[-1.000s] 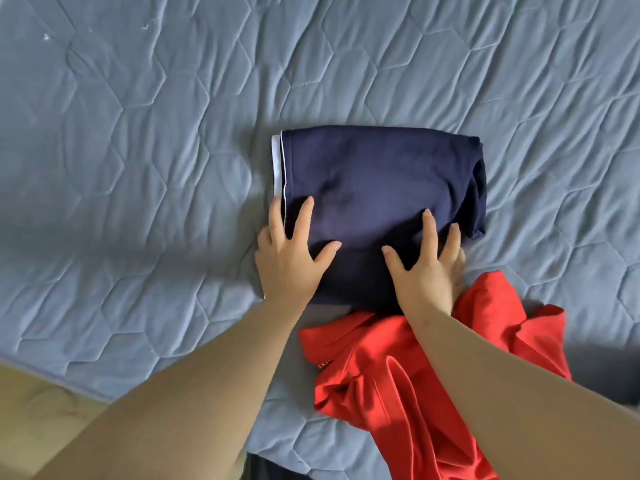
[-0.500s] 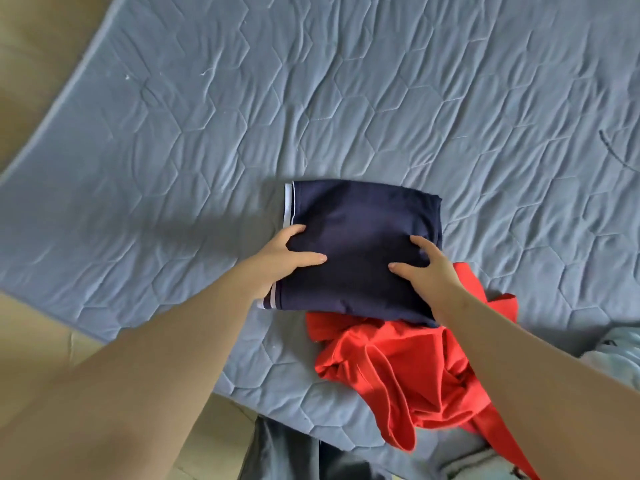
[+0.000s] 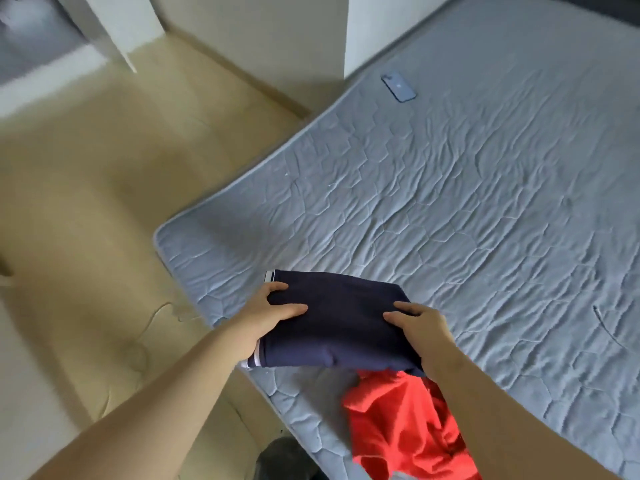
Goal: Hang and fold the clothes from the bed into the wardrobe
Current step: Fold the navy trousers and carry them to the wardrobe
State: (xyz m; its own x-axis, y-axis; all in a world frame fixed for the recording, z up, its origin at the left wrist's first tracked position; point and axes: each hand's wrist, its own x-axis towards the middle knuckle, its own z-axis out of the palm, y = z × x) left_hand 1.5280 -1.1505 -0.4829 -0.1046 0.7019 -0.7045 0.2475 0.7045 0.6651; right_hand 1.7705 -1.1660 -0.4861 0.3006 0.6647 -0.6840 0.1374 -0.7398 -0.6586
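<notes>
The left hand [image 3: 266, 317] and right hand [image 3: 422, 323] hold the folded navy garment [image 3: 343, 327] by its sides, fingers curled round it, at lower centre of the frame over the bed [image 3: 450, 202] edge, so its unsupported middle may sag and the fold open.

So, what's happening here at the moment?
A person grips a folded navy garment by its two sides, left hand on one, right hand on the other, and it looks raised just off the grey quilted bed near its corner. A crumpled red garment lies unfolded on the bed under the right forearm. A phone lies at the bed's far edge.
</notes>
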